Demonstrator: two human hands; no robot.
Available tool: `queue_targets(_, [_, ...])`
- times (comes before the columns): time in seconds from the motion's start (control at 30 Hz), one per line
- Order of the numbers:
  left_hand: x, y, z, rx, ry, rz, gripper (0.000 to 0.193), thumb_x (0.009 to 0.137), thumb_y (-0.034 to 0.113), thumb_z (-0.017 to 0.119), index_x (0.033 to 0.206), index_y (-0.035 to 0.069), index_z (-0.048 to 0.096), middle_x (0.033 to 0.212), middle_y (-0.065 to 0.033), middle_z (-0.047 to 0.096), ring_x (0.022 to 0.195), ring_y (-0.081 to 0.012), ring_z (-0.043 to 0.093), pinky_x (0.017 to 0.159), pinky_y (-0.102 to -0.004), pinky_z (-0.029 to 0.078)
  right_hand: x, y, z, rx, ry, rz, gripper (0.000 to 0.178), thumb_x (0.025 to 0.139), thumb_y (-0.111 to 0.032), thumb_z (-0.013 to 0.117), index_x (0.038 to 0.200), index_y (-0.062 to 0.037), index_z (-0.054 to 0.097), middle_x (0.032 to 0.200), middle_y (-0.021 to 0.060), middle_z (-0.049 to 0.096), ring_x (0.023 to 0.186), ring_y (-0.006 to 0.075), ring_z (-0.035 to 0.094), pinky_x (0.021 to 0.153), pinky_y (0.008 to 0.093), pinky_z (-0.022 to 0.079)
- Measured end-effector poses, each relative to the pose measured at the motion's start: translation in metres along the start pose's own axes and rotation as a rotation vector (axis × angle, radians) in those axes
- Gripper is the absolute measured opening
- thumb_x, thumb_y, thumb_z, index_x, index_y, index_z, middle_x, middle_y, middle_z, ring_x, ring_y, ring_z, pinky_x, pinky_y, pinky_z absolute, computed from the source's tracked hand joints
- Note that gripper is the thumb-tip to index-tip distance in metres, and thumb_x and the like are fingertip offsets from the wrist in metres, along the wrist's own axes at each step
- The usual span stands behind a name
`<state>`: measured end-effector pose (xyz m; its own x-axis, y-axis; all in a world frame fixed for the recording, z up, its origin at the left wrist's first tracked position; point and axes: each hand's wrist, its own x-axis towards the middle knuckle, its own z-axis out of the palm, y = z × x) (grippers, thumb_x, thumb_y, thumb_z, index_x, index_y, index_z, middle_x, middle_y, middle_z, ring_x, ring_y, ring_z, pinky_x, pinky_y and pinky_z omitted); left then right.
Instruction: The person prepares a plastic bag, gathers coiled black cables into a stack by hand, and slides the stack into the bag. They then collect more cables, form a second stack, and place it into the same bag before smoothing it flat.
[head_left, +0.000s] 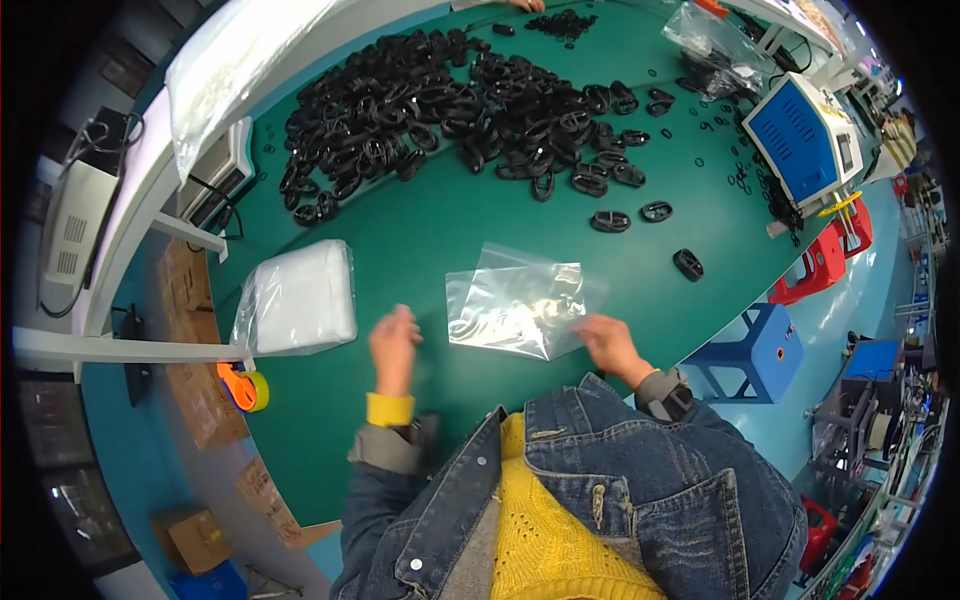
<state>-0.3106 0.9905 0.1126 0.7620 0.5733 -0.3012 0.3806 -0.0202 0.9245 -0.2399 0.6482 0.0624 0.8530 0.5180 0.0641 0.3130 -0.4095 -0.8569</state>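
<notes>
Clear plastic bags point(510, 310) lie overlapping and flat on the green table in front of me, shiny with reflected light. At their right edge is my right hand point(612, 348), its fingers closed on the edge of a bag. My left hand point(394, 348) hovers to the left of the bags, apart from them, slightly blurred, with loosely bent fingers and nothing in it. Further left sits a thick stack of white packaging point(300, 297) inside a clear wrapper. Beyond the bags spreads a large heap of coiled black cables point(430, 110), with a few single coils point(688, 264) lying to the right.
A blue and white machine point(805, 135) stands at the right edge, with small black rings scattered beside it. An orange tape dispenser point(240, 386) is at the left edge. A blue stool point(755, 352) and red stools point(815, 262) stand right of the table. Another person's hand point(527, 5) shows at the far edge.
</notes>
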Motion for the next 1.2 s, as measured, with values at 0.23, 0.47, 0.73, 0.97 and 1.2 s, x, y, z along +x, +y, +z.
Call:
queue_targets(0.23, [-0.078,0.016,0.048,-0.336,-0.27,-0.484,0.068,0.083,0.053,0.054,0.123,-0.001,0.042,0.103,-0.0189,0.059,0.07,-0.0199,0.061,0.053,-0.0277,0.049,-0.002,-0.041,0.0,-0.538,-0.535,-0.866,0.008,0.069,-0.016,0.057,0.074,-0.0104,0.058,0.129,0.008,0.047,0.122,0.0305,0.04,0.094,0.0436,0.038])
queue_targets(0.47, [-0.099,-0.001,0.073,-0.071,-0.121,-0.466,0.058,0.086,0.043,0.057,0.118,-0.004,0.046,0.104,-0.0188,0.059,0.071,-0.0198,0.061,0.052,-0.029,0.049,-0.006,-0.004,0.007,-0.422,-0.574,-1.049,0.016,0.072,-0.025,0.053,0.073,-0.0104,0.057,0.128,0.0109,0.047,0.124,0.0315,0.037,0.096,0.0434,0.036])
queue_targets(0.73, [-0.123,-0.029,0.095,-0.227,-0.18,-0.517,0.02,0.087,0.016,0.057,0.094,-0.003,0.06,0.087,-0.012,0.065,0.061,-0.0161,0.06,0.054,-0.0249,0.049,-0.01,0.004,-0.032,-0.475,-0.569,-1.007,0.014,0.073,-0.022,0.055,0.078,-0.0104,0.06,0.121,0.0098,0.052,0.121,0.029,0.042,0.092,0.0432,0.039])
queue_targets(0.97, [-0.151,0.026,0.131,-0.236,-0.15,-0.381,0.014,0.086,0.011,0.058,0.088,-0.002,0.062,0.077,-0.009,0.065,0.058,-0.0144,0.059,0.058,-0.0234,0.05,0.006,0.0,-0.063,-0.047,-0.445,-0.447,0.021,0.071,-0.016,0.062,0.089,-0.0055,0.06,0.103,0.0099,0.061,0.1,0.0276,0.057,0.081,0.0404,0.046])
queue_targets(1.2, [-0.153,0.065,0.186,-0.149,-0.133,-0.066,0.012,0.083,0.01,0.063,0.077,0.002,0.059,0.069,-0.0062,0.062,0.057,-0.0108,0.056,0.052,-0.0216,0.045,0.016,-0.054,-0.102,0.34,-0.525,-0.224,0.034,0.074,-0.03,0.069,0.086,-0.0003,0.058,0.082,0.0133,0.063,0.074,0.0291,0.062,0.066,0.0382,0.049])
